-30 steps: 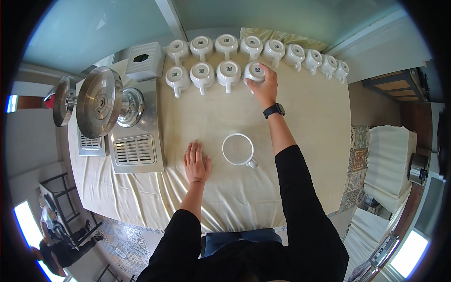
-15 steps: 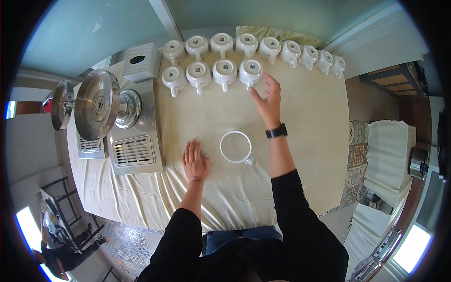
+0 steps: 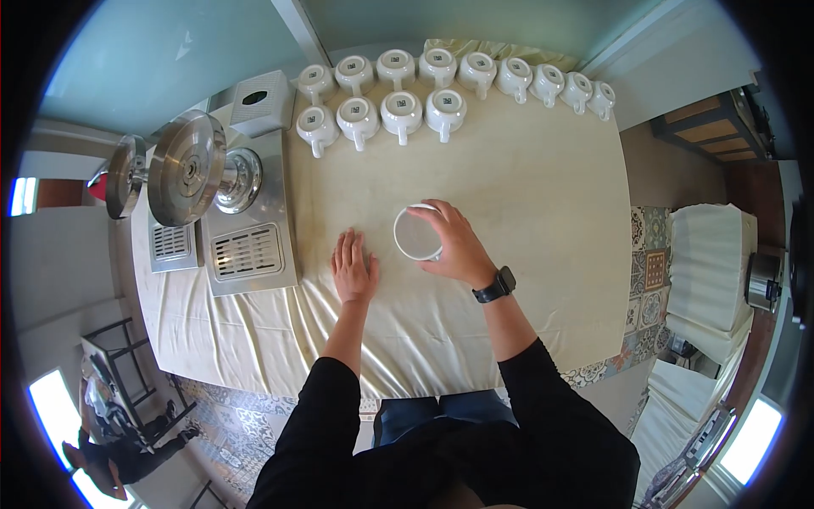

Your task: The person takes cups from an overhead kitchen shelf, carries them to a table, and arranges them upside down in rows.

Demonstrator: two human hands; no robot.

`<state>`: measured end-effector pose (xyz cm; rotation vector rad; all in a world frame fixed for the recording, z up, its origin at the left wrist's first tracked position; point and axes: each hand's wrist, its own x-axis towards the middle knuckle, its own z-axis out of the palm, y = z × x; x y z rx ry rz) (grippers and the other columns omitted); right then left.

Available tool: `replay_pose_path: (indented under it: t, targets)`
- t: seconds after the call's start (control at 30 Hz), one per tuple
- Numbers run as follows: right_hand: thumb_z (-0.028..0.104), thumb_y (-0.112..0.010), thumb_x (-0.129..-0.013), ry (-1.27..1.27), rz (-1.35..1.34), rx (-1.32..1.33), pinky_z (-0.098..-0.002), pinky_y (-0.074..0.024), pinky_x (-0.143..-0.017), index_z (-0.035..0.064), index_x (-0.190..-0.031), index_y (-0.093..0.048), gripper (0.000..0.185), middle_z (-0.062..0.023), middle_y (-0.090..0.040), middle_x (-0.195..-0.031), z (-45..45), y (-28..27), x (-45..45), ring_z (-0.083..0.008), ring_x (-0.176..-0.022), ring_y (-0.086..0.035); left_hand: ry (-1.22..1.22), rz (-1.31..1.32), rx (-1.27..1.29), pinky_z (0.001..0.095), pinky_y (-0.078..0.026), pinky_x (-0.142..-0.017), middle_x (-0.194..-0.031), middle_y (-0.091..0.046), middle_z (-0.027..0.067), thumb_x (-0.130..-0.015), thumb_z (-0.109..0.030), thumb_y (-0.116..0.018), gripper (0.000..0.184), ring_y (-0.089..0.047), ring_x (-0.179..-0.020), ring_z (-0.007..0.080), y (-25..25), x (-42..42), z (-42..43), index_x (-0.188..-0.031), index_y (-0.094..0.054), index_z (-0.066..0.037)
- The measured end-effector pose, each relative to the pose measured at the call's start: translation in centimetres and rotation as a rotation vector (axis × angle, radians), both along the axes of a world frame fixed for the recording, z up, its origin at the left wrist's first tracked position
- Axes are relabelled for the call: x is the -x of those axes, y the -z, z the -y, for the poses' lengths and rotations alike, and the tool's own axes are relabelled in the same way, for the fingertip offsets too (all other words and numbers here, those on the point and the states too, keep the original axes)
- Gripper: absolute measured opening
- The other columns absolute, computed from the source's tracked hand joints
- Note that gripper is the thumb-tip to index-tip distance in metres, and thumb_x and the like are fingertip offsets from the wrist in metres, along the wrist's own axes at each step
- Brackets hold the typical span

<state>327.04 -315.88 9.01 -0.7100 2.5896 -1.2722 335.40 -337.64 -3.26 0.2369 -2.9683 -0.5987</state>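
Observation:
A white cup (image 3: pixel 410 236) stands mouth up near the middle of the cloth-covered table (image 3: pixel 543 254). Wrapped around its right side and rim is my right hand (image 3: pixel 458 248), thumb and fingers closed on it; the cup's handle is hidden by the hand. Left of the cup, my left hand (image 3: pixel 353 270) lies flat on the cloth, fingers stretched out and holding nothing. Beyond both hands, several white cups (image 3: pixel 401 109) sit upside down in two rows, their bases and small dark labels showing.
A metal dispenser with round steel plates (image 3: pixel 188 168) and a drip grille (image 3: pixel 247 252) occupies the table's left side. Behind it stands a white tissue box (image 3: pixel 262 102). Cloth-covered furniture (image 3: pixel 712 263) is off to the right. Another person (image 3: pixel 127 458) appears at lower left.
My right hand has come back from the cup rows toward me and closed on the middle cup. The left hand stays on the cloth. The view has shifted slightly.

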Motion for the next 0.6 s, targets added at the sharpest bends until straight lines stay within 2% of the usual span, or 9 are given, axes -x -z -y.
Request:
replay_pose_path:
  t: [0.1,0.2,0.23,0.33,0.37,0.47,0.57,0.6]
  targets:
    - [0.014,-0.082,-0.057,0.020,-0.026,0.029,-0.0431,-0.0404,-0.101,0.0111,-0.130,-0.048,0.080,-0.0114,-0.047,-0.132,0.0,-0.1,0.1,-0.0313,-0.122,-0.047,-0.066,-0.061,-0.042,0.0432,-0.034,-0.105,-0.131,-0.053,0.0108,-0.088,-0.027,-0.056,0.041,-0.046,-0.126,0.0293,0.3,0.8,-0.1,-0.125,-0.052,-0.010]
    - [0.011,-0.081,-0.057,0.058,-0.082,0.178,-0.0425,-0.0413,-0.101,0.0104,-0.130,-0.047,0.081,-0.0115,-0.048,-0.134,-0.8,-0.7,-0.6,-0.0313,-0.120,-0.049,-0.196,-0.077,-0.596,0.0417,-0.038,-0.099,-0.114,-0.063,0.0110,-0.091,-0.027,-0.056,0.034,-0.058,-0.108,0.0280,-5.3,2.5,-2.4,-0.120,-0.055,-0.009]
    - [0.010,-0.081,-0.057,0.080,-0.110,0.223,-0.0422,-0.0415,-0.101,0.0103,-0.130,-0.047,0.081,-0.0119,-0.047,-0.134,-0.9,-1.4,-1.0,-0.0317,-0.121,-0.050,-0.229,-0.159,-0.746,0.0369,-0.047,-0.084,-0.098,-0.065,0.0123,-0.095,-0.032,-0.053,0.036,-0.063,-0.089,0.0231,-8.1,2.8,-4.1,-0.120,-0.054,-0.007]
    - [0.009,-0.079,-0.059,0.160,-0.092,0.395,-0.0425,-0.0420,-0.101,0.0132,-0.131,-0.047,0.079,-0.0134,-0.046,-0.135,-1.1,-3.0,-2.6,-0.0331,-0.123,-0.046,-0.195,0.122,-1.130,0.0330,-0.049,-0.072,-0.094,-0.063,0.0118,-0.095,-0.032,-0.054,0.036,-0.062,-0.084,0.0183,-15.1,2.9,-6.7,-0.119,-0.054,-0.004]
    - [0.009,-0.078,-0.060,0.188,-0.070,0.460,-0.0427,-0.0422,-0.101,0.0147,-0.131,-0.047,0.078,-0.0140,-0.046,-0.135,-1.1,-3.4,-3.2,-0.0335,-0.125,-0.044,-0.166,0.127,-1.136,0.0329,-0.050,-0.072,-0.090,-0.063,0.0109,-0.095,-0.028,-0.053,0.034,-0.062,-0.082,0.0182,-16.1,3.1,-7.7,-0.118,-0.053,-0.002]
    - [0.008,-0.079,-0.060,0.160,-0.136,0.370,-0.0410,-0.0387,-0.104,0.0134,-0.137,-0.041,0.086,-0.0143,-0.041,-0.140,-2.1,-3.6,-4.6,-0.0303,-0.129,-0.041,-0.073,0.102,-0.929,0.0329,-0.050,-0.073,-0.089,-0.064,0.0118,-0.094,-0.023,-0.054,0.030,-0.062,-0.082,0.0199,-16.5,3.1,-9.4,-0.116,-0.053,-0.002]
    - [0.022,-0.074,-0.076,0.188,0.191,0.859,-0.0391,-0.0317,-0.109,0.0090,-0.139,-0.038,0.074,-0.0123,-0.039,-0.144,-3.3,-3.2,-5.5,-0.0257,-0.132,-0.040,-0.064,0.025,-0.871,0.0326,-0.049,-0.072,-0.092,-0.066,0.0166,-0.093,-0.019,-0.055,0.026,-0.064,-0.082,0.0222,-16.0,3.0,-10.3,-0.112,-0.055,-0.002]
    - [0.029,-0.068,-0.081,0.263,0.382,1.001,-0.0390,-0.0304,-0.110,0.0089,-0.142,-0.034,0.072,-0.0116,-0.038,-0.144,-3.8,-3.1,-5.4,-0.0249,-0.132,-0.038,-0.047,-0.009,-0.851,0.0328,-0.049,-0.072,-0.092,-0.066,0.0176,-0.092,-0.018,-0.055,0.025,-0.065,-0.082,0.0227,-16.0,3.1,-10.8,-0.111,-0.056,-0.002]
